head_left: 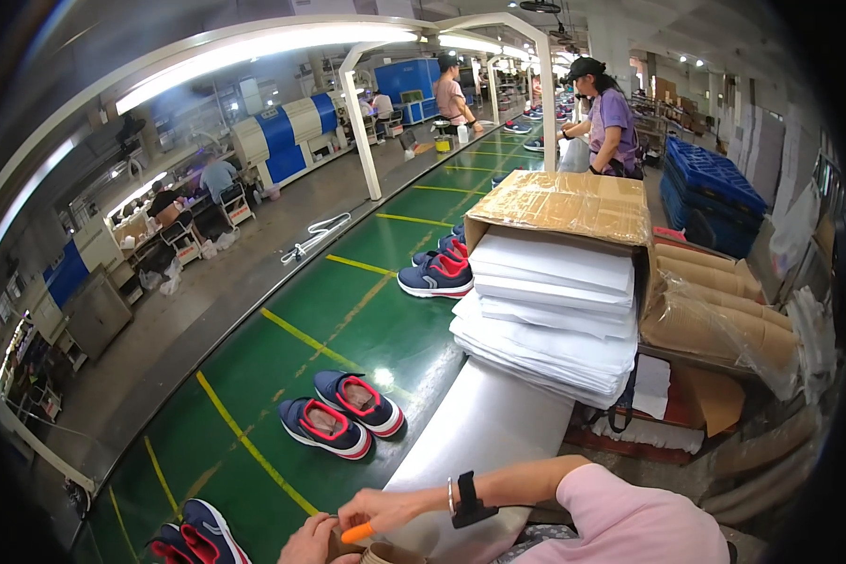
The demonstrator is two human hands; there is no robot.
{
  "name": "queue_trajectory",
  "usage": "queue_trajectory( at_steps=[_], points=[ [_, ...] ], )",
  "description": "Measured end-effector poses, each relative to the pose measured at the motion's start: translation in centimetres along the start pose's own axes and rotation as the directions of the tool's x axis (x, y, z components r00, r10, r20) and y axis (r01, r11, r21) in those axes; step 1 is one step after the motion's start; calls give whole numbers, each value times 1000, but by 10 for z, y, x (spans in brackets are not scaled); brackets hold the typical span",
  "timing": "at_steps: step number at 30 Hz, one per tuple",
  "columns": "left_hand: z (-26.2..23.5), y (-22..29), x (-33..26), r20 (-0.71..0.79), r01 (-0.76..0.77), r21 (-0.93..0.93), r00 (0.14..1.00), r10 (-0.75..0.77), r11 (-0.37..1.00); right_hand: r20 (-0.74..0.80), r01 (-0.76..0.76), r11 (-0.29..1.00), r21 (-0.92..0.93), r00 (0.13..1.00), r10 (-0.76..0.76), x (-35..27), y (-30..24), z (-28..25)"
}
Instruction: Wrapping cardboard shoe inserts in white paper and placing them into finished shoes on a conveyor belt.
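Observation:
At the lower edge, my left hand [303,542] has its fingers curled against a brown paper or cardboard piece, which the frame edge partly cuts off. Just right of it my right hand [378,510] bends down onto the same brown piece [392,554], whose ridged, curved part shows below the wrist. A short orange tip [357,533] stands out from my right fingers; whether it is a finger cover or a held tool I cannot tell. Beyond both hands sits a pair of navy sneakers [324,430] with red linings, brownish filling inside.
A green conveyor belt [282,362] with yellow lines carries more navy sneakers [197,536]. On a metal ledge [498,404] to the right, white paper sheets [545,329] spill from a cardboard box [564,202]. Brown paper bundles [724,310] lie beyond. A co-worker [611,122] stands farther along.

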State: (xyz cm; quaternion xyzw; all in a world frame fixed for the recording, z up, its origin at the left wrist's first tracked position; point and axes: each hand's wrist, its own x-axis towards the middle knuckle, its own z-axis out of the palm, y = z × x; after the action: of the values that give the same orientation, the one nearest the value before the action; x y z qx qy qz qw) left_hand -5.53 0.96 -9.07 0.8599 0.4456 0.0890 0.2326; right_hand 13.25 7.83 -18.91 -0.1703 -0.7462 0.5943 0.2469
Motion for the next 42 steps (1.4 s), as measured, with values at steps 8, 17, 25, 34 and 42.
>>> queue_trajectory(
  at_steps=[8, 17, 25, 34, 42],
  points=[
    [45, -19, -10, -263, 41, 20, 964, -35, 999, -162, 70, 935, 348, 987, -14, 10, 14, 40],
    [48, -36, -14, -295, 28, 44, 955, -14, 999, -586, 59, 998, 31, 810, -30, -3, 24, 48],
    [-2, 33, 17, -140, 41, -487, 982, -125, 873, -329, 334, 927, 174, 906, -265, -37, -56, -54],
    [30, 144, 104, -410, -142, -269, 912, 20, 952, -263, -94, 304, -948, 770, -582, -130, -110, -230],
    [109, 163, 154, -665, -131, 69, 733, 144, 989, -572, -508, 267, -819, 754, -322, -231, -56, -328]
  ],
)
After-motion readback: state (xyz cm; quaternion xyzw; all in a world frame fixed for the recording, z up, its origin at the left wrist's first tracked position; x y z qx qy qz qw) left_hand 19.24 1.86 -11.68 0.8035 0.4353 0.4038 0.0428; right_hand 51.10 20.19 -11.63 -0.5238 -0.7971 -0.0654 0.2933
